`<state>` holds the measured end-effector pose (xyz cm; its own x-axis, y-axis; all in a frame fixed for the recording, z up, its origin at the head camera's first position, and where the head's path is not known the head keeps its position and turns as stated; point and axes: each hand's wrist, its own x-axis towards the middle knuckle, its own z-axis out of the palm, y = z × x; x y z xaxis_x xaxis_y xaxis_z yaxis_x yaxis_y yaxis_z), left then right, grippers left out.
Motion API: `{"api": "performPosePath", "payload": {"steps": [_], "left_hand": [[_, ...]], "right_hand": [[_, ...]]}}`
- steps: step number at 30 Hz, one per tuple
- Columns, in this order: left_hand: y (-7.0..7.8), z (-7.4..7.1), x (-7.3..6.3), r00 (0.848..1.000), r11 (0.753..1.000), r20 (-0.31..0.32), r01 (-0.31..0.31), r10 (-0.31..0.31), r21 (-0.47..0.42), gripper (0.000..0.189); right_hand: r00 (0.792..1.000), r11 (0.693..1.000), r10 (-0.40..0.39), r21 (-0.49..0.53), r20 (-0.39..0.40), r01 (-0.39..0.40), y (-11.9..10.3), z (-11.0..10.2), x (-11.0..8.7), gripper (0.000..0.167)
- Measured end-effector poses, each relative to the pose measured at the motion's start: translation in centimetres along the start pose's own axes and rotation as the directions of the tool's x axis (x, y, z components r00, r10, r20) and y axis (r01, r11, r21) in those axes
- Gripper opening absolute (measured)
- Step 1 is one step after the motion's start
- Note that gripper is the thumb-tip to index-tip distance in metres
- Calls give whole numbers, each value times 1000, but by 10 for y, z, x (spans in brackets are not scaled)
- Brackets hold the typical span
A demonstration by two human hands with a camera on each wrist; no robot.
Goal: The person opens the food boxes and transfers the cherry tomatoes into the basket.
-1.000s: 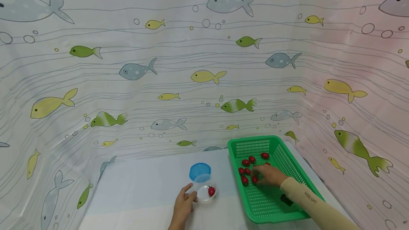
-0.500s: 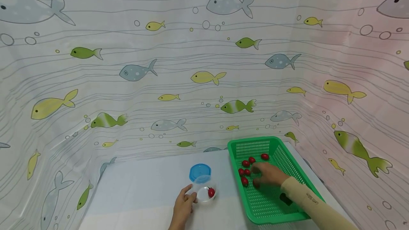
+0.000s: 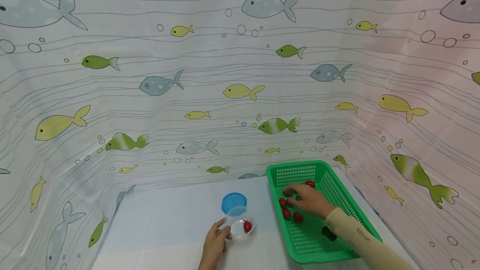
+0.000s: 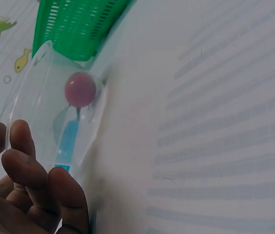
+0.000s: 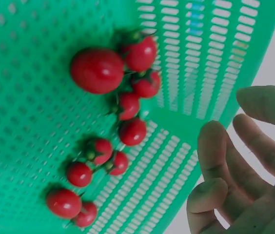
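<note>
My left hand (image 3: 216, 238) pinches the rim of a small clear plastic tub (image 3: 237, 229) between thumb and fingers. Inside the tub lies one red cherry tomato (image 3: 247, 226), also visible through the wall in the left wrist view. My right hand (image 3: 309, 200) is over the green plastic basket (image 3: 311, 245), among several cherry tomatoes (image 3: 286, 213). In the right wrist view its fingers are spread and loosely bent, apart from the tomatoes, with nothing between them. From the head view, the hand hides part of the tomato group.
A blue round lid (image 3: 234, 201) lies on the white table (image 3: 161, 224) just behind the tub. The basket's raised, perforated walls surround the tomatoes on the table's right side. A fish-patterned curtain (image 3: 210, 128) hangs behind and along both sides.
My right hand has shifted left and slightly away from me within the basket, uncovering a tomato near the middle. The left hand and tub have stayed in place.
</note>
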<state>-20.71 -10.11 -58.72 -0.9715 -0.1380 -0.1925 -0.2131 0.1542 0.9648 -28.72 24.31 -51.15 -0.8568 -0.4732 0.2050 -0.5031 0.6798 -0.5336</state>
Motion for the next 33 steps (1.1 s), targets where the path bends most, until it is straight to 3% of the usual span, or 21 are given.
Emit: {"api": "performPosePath", "payload": {"steps": [7,12,21,30,33], "left_hand": [[-1,-1,0,1000,1000,13,-12,12,-7,57],[-3,-1,1,1000,1000,5,-10,10,-2,56],[-1,-2,1,1000,1000,-10,-7,7,29,55],[-1,-1,3,999,999,-33,-12,14,35,54],[-2,-1,3,999,999,-40,-13,15,30,53]], "right_hand": [[990,999,-36,-37,-134,31,-14,4,7,22],[986,999,-39,-4,-162,39,-22,5,11,25],[990,998,-63,12,-128,65,-51,7,13,31],[998,1000,2,-1,-60,-2,-69,21,24,33],[999,1000,-10,1,-37,10,-76,23,29,33]]}}
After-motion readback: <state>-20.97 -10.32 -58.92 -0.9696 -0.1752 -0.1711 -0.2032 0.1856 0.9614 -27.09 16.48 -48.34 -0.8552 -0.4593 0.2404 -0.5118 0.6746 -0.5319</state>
